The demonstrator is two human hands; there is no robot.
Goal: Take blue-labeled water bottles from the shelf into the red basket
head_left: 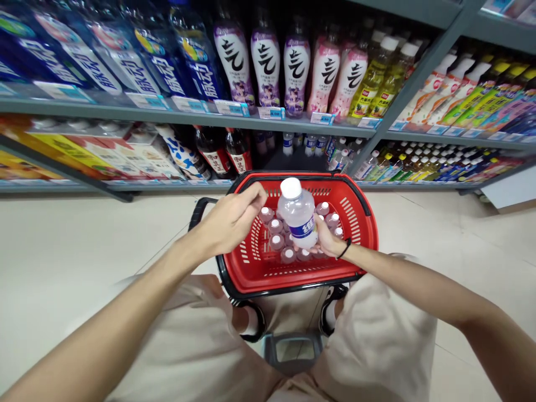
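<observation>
Bottle [295, 209] in the right hand [326, 237], above the red basket [259, 279] and slightly tilted. Sits cradled from beneath, with fingers clamped around base and lower side, probably to bear the weight while leaving white cap [291, 188] and blue label [302, 229] uncovered. Over the basket's left rim, the left hand [237, 216], fingers curled together; cannot tell about anything hidden inside. Below, white-capped bottles [276, 242], grouped upright, presumably for stability and close packing. Basket just before the shoes [261, 325], seemingly for easy reach.
</observation>
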